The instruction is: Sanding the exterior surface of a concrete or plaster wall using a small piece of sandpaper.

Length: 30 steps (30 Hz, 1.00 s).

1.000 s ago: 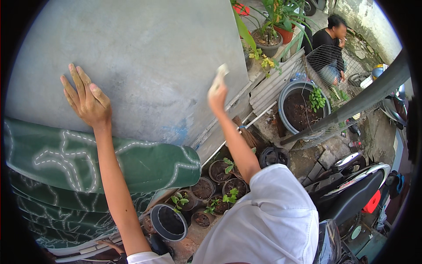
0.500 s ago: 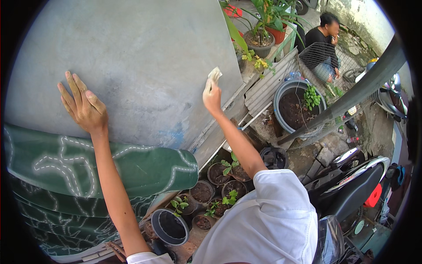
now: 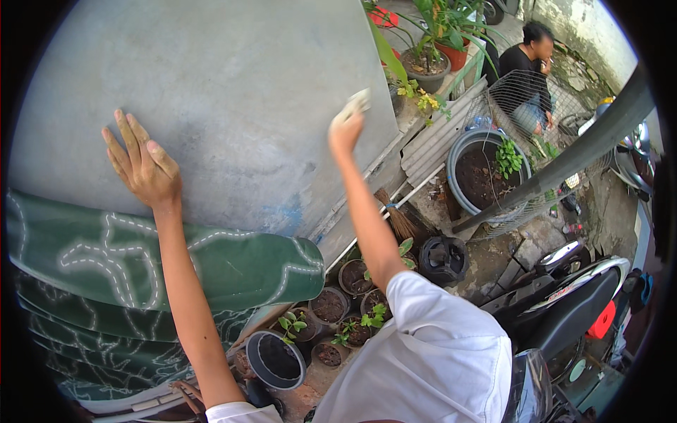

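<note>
A broad grey panel (image 3: 233,77) with smudges and a blue stain fills the upper left. My left hand (image 3: 149,169) rests on its lower left part, palm against the surface, fingers spread and dusted with pale powder. Close to the panel's right edge, my right hand (image 3: 345,134) is closed around a pale folded piece (image 3: 358,101), which looks like a cloth or sanding sheet; motion blurs it. Below my left hand lies a rolled green sheet (image 3: 211,271) with white dashed outlines, and my left forearm crosses over it.
Several potted plants (image 3: 328,305) and an empty dark pot (image 3: 276,359) stand below the panel. To the right are a large planter (image 3: 455,173), wire mesh, a slanting dark pole (image 3: 550,169) and a parked motorcycle (image 3: 571,303). A person (image 3: 525,77) squats at the upper right.
My right hand has moved slightly up and right with the pale folded piece. My left hand stays on the panel. The whole view has shifted a little.
</note>
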### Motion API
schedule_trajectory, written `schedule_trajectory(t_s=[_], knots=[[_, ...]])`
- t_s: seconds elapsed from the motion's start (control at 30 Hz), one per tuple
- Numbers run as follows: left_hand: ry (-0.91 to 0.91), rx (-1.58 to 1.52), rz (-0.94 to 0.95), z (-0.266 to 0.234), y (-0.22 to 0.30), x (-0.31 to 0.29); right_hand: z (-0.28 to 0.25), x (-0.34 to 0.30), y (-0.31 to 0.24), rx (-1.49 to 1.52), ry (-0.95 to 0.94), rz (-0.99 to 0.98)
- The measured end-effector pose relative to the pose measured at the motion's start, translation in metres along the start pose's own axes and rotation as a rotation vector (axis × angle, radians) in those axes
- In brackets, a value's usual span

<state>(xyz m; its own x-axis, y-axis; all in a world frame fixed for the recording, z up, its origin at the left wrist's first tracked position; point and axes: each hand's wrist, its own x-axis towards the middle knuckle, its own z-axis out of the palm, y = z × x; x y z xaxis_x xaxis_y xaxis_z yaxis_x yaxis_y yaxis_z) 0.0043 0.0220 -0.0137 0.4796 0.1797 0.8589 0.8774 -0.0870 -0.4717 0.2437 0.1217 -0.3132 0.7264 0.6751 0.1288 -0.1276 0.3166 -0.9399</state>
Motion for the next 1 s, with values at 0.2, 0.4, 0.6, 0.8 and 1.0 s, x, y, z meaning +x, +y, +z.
schedule_trajectory(t_s=[0.2,0.4,0.6,0.8,1.0], knots=[[0.007,-0.003,0.004,-0.002,0.002,0.0,-0.013,-0.019,-0.009,0.019,-0.066,-0.115],[0.001,-0.007,0.013,-0.002,-0.004,-0.005,0.019,-0.112,-0.021,-0.227,0.031,-0.39],[-0.007,0.01,-0.003,-0.006,0.002,-0.003,-0.013,0.021,-0.04,-0.077,0.063,-0.068],[-0.008,0.019,-0.006,-0.008,0.001,-0.003,0.009,-0.124,-0.036,-0.116,-0.309,-0.324],[-0.009,0.005,-0.021,-0.004,0.008,0.003,0.003,0.051,-0.043,-0.093,0.083,-0.319]])
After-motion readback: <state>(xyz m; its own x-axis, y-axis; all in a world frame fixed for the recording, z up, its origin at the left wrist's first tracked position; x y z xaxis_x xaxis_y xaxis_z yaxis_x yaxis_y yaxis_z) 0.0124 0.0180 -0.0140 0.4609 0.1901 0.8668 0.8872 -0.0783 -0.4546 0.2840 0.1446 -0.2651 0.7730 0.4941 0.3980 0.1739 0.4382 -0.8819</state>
